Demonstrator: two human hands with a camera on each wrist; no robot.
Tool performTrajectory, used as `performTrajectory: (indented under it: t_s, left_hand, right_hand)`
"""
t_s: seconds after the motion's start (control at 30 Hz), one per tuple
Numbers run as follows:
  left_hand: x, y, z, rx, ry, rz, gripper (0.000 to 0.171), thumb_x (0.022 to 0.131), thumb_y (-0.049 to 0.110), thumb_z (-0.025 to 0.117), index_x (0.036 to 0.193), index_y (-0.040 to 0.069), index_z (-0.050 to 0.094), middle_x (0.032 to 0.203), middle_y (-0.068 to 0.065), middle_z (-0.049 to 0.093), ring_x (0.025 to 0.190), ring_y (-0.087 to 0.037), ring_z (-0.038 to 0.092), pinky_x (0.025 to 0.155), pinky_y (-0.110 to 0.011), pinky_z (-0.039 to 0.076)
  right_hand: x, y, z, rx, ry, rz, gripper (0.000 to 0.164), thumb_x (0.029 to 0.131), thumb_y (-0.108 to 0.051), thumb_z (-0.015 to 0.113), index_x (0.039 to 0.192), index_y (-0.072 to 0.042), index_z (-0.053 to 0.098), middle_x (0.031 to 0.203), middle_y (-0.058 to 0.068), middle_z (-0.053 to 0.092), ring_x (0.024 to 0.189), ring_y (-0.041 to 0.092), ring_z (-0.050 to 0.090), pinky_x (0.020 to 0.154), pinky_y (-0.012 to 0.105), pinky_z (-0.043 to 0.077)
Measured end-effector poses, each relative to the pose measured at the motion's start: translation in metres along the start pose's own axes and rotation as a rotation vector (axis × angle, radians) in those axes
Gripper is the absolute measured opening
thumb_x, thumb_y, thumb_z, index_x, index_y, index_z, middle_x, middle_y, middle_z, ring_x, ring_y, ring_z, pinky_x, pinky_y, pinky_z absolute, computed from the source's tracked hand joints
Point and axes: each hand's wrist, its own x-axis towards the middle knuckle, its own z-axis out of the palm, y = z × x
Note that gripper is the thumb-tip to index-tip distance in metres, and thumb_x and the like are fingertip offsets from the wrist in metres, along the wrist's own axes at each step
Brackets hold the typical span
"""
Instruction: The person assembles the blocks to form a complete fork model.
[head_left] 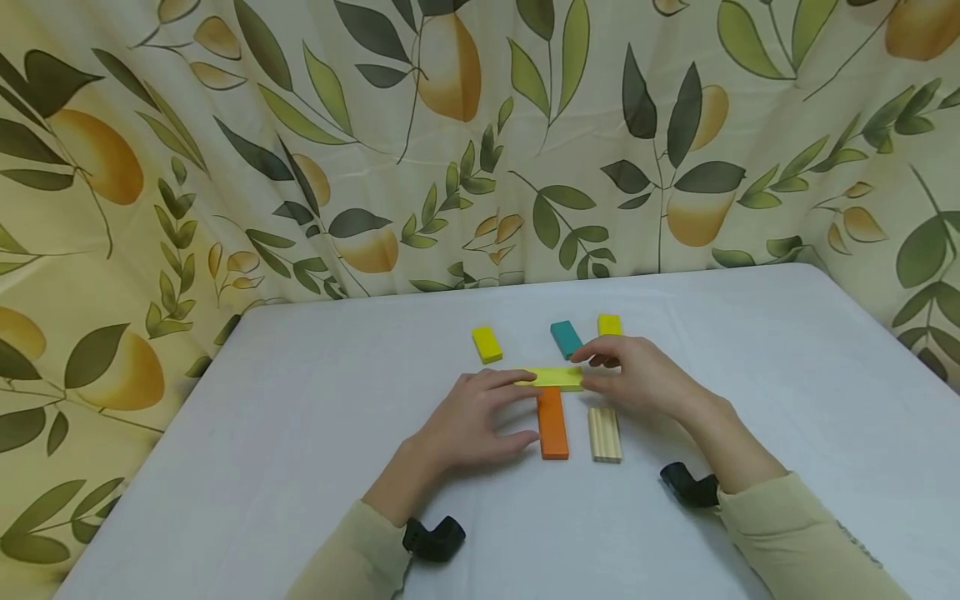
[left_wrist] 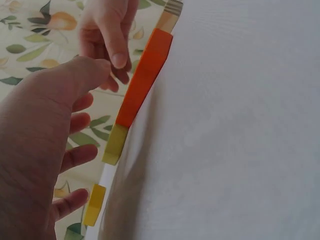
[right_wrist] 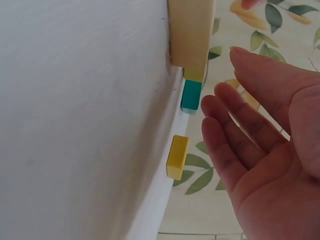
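A yellow-green block (head_left: pixel 555 379) lies crosswise on the white table, its near side against the end of an orange block (head_left: pixel 553 425), together like a T. My left hand (head_left: pixel 480 417) is spread at their left, fingertips over the yellow-green block's left end; whether they touch it I cannot tell. In the left wrist view its fingers (left_wrist: pixel 80 157) are loosely extended and hold nothing. My right hand (head_left: pixel 641 375) hovers by the yellow-green block's right end, thumb close to it. Relaxed, slightly bent fingers (right_wrist: pixel 235 135) show in the right wrist view, with nothing between them.
A teal block (head_left: pixel 566 339) and two yellow blocks, one at left (head_left: pixel 487 344) and one at right (head_left: pixel 610 324), lie farther back. Right of the orange block is a ridged, pale wooden block (head_left: pixel 604 435). Behind the table hangs a leaf-and-fruit patterned curtain (head_left: pixel 450 208).
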Motion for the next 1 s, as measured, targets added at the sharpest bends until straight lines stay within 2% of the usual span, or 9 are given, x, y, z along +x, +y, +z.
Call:
performTrajectory:
  t_s: [0.2,0.37,0.57,0.77,1.0]
  left_hand:
    - [0.0,-0.007,-0.002,-0.051,0.035,-0.023,0.039,0.093,0.035,0.07,0.129,0.02,0.07,0.139,0.005,0.06,0.129,-0.015,0.051,0.107,-0.042,0.04]
    - [0.003,-0.012,-0.001,-0.088,0.048,-0.011,0.036,0.094,0.033,0.069,0.126,0.019,0.071,0.137,0.005,0.06,0.131,-0.017,0.05,0.11,-0.045,0.036]
    - [0.009,-0.014,0.005,-0.142,0.058,0.011,0.034,0.093,0.03,0.072,0.124,0.018,0.073,0.135,0.006,0.061,0.128,-0.012,0.05,0.112,-0.042,0.035]
    - [0.013,-0.013,0.008,-0.125,0.05,0.032,0.034,0.092,0.034,0.074,0.123,0.02,0.073,0.132,0.008,0.063,0.127,-0.008,0.05,0.105,-0.04,0.038]
    - [0.016,-0.012,0.012,-0.112,0.039,0.053,0.033,0.091,0.034,0.075,0.121,0.02,0.074,0.131,0.007,0.064,0.128,-0.008,0.05,0.107,-0.044,0.035]
  right_hand:
    - [-0.007,0.002,0.0,-0.008,-0.025,-0.008,0.03,0.091,-0.013,0.075,0.12,-0.01,0.072,0.114,0.006,0.067,0.106,0.029,0.059,0.094,0.051,0.051]
    - [-0.015,0.004,0.0,-0.007,-0.042,-0.042,0.031,0.09,-0.016,0.077,0.119,-0.011,0.071,0.113,0.003,0.067,0.106,0.027,0.06,0.093,0.051,0.051]
    - [-0.026,0.007,-0.003,0.0,-0.062,-0.073,0.034,0.088,-0.02,0.08,0.119,-0.011,0.071,0.116,0.002,0.068,0.108,0.027,0.06,0.095,0.053,0.049]
    - [-0.037,0.011,-0.004,0.004,-0.087,-0.113,0.037,0.086,-0.025,0.082,0.12,-0.014,0.07,0.118,-0.003,0.067,0.11,0.024,0.059,0.097,0.052,0.047]
    - [-0.046,0.012,-0.002,-0.005,-0.121,-0.118,0.043,0.082,-0.036,0.085,0.119,-0.02,0.07,0.12,-0.009,0.065,0.115,0.022,0.058,0.099,0.052,0.045]
